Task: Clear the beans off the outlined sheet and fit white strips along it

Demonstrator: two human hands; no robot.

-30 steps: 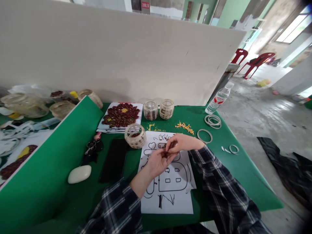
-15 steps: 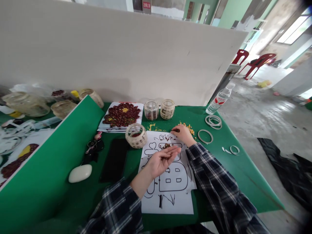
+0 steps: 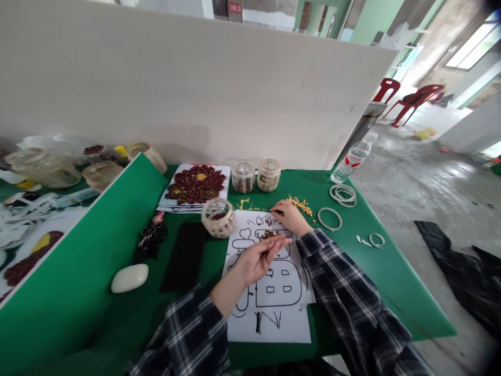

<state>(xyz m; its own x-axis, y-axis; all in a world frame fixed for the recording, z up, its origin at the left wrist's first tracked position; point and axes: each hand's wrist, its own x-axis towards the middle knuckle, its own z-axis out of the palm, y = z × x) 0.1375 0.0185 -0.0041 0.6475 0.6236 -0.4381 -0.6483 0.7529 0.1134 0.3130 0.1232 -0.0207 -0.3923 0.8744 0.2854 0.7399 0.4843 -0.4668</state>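
Dwg sheet (image 3: 287, 331) lies below L hand (image 3: 258, 258), far edge nr R hand (image 3: 290, 215).

Right of the green divider (image 3: 86, 250), we counted three jars (image 3: 218, 225), one bottle (image 3: 353, 158), one line drawing (image 3: 277, 295), one seed flower (image 3: 188, 189) and two chairs (image 3: 422, 95).

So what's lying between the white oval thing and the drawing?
In the head view, a flat black slab, probably a phone, lies between the white oval thing and the drawing.

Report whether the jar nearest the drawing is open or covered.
Open: nothing covers the mouth of the jar, and dark red beans show inside.
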